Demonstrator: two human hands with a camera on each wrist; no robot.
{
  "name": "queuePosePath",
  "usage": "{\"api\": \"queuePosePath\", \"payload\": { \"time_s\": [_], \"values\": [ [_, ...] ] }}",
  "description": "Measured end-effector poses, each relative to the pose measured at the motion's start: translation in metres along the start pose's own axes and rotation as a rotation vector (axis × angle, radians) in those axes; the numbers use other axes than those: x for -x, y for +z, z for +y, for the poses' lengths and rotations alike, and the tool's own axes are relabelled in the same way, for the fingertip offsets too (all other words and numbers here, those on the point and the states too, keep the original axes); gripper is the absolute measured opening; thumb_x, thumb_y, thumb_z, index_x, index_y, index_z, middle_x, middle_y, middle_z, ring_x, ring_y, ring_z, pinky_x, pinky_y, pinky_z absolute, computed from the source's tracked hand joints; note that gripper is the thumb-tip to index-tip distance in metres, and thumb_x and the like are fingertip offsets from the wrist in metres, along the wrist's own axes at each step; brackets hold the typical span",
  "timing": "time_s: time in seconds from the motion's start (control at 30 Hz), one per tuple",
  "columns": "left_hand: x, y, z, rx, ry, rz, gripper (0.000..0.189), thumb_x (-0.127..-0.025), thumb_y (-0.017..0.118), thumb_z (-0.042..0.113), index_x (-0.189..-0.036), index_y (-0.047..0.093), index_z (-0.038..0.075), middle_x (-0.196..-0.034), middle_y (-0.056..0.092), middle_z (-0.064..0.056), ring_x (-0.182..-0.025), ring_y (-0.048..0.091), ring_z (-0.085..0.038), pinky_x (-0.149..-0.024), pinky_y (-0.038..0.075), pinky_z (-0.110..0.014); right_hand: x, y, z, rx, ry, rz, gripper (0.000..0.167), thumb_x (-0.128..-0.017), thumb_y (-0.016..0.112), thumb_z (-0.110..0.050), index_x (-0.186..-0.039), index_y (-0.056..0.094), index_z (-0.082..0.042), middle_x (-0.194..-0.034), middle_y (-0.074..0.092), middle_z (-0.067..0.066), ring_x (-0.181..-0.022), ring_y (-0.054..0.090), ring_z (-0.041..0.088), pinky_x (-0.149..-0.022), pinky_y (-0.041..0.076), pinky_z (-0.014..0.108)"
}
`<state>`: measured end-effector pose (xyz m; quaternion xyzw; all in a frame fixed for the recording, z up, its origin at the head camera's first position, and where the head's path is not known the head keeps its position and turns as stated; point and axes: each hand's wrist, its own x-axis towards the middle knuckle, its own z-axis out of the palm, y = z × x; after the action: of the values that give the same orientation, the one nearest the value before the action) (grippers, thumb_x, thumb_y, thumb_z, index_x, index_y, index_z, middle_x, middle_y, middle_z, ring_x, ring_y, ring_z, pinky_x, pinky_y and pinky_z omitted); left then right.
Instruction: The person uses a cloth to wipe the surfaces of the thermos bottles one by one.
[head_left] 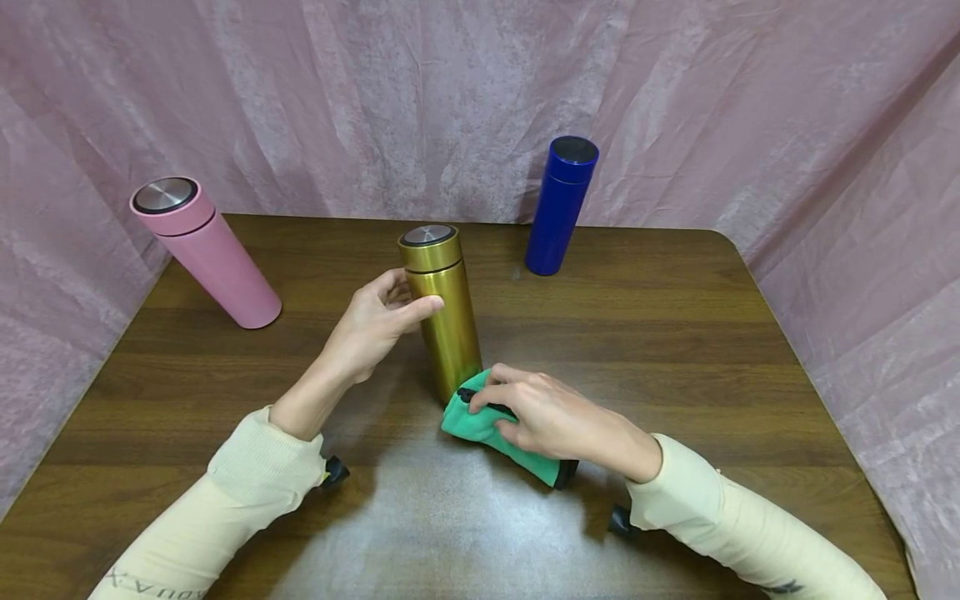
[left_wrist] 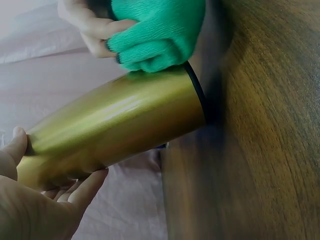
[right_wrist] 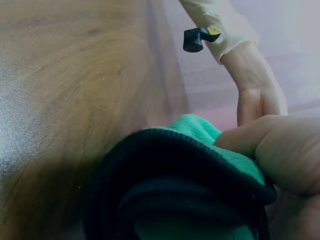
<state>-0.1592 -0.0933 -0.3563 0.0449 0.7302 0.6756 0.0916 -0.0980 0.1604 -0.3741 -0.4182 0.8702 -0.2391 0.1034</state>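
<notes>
A gold thermos bottle with a steel-topped lid stands slightly tilted near the middle of the table. My left hand grips it on its upper body, thumb in front and fingers behind. In the left wrist view the dark base rim of the gold bottle shows close over the wood. My right hand holds a folded green cloth with black edging against the bottle's lower side. The right wrist view has the cloth's black edge in front, which hides the bottle there.
A pink thermos bottle stands at the left of the wooden table. Towards the back right is a blue bottle with a dark top. Pink curtains hang behind the table and along both sides.
</notes>
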Motion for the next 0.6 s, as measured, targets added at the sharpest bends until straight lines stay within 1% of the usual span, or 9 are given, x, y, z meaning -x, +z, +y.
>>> {"api": "queuePosePath", "payload": {
  "time_s": [0.17, 0.23, 0.33, 0.43, 0.5, 0.6],
  "values": [
    [0.001, 0.002, 0.001, -0.002, 0.007, 0.011, 0.063, -0.095, 0.078, 0.020, -0.147, 0.048, 0.002, -0.140, 0.057, -0.014, -0.130, 0.058, -0.026, -0.103, 0.053, -0.041, -0.001, 0.002, 0.004, -0.038, 0.043, -0.100, 0.033, -0.089, 0.070, 0.000, -0.120, 0.074, -0.013, -0.112, 0.061, -0.001, -0.090, 0.057, 0.014, -0.080, 0.052, 0.028],
    [0.002, 0.001, 0.001, -0.005, 0.010, 0.011, 0.065, -0.094, 0.078, 0.021, -0.148, 0.047, 0.002, -0.142, 0.057, -0.015, -0.132, 0.057, -0.026, -0.106, 0.051, -0.042, -0.003, 0.003, 0.006, -0.050, 0.054, -0.119, 0.034, -0.088, 0.070, 0.001, -0.119, 0.074, -0.013, -0.109, 0.061, -0.001, -0.088, 0.055, 0.014, -0.079, 0.051, 0.027],
    [0.002, 0.000, 0.000, 0.005, 0.005, 0.008, 0.065, -0.095, 0.078, 0.022, -0.148, 0.046, 0.003, -0.141, 0.057, -0.015, -0.131, 0.057, -0.027, -0.105, 0.052, -0.043, -0.005, 0.002, 0.009, -0.060, 0.057, -0.128, 0.035, -0.087, 0.071, 0.002, -0.118, 0.074, -0.013, -0.106, 0.062, -0.001, -0.088, 0.053, 0.014, -0.080, 0.049, 0.027],
    [0.001, -0.004, -0.002, 0.030, -0.003, 0.019, 0.063, -0.096, 0.076, 0.022, -0.148, 0.046, 0.003, -0.139, 0.058, -0.014, -0.126, 0.060, -0.026, -0.102, 0.054, -0.041, -0.005, 0.002, 0.013, -0.072, 0.047, -0.116, 0.035, -0.086, 0.072, 0.001, -0.117, 0.074, -0.015, -0.105, 0.062, -0.003, -0.089, 0.053, 0.013, -0.081, 0.049, 0.028],
    [0.001, -0.006, -0.004, 0.056, -0.007, 0.031, 0.062, -0.097, 0.075, 0.022, -0.148, 0.047, 0.003, -0.138, 0.059, -0.014, -0.122, 0.062, -0.025, -0.100, 0.055, -0.042, -0.003, 0.002, 0.014, -0.084, 0.039, -0.090, 0.035, -0.087, 0.071, 0.001, -0.117, 0.074, -0.016, -0.104, 0.062, -0.005, -0.089, 0.053, 0.012, -0.081, 0.048, 0.028],
    [0.001, -0.010, -0.006, 0.094, -0.017, 0.067, 0.061, -0.098, 0.074, 0.024, -0.148, 0.047, 0.002, -0.137, 0.059, -0.014, -0.118, 0.062, -0.024, -0.100, 0.055, -0.042, 0.002, 0.001, 0.016, -0.111, 0.033, -0.036, 0.035, -0.089, 0.070, -0.001, -0.119, 0.073, -0.017, -0.103, 0.061, -0.007, -0.087, 0.052, 0.012, -0.080, 0.048, 0.029]
  ]
}}
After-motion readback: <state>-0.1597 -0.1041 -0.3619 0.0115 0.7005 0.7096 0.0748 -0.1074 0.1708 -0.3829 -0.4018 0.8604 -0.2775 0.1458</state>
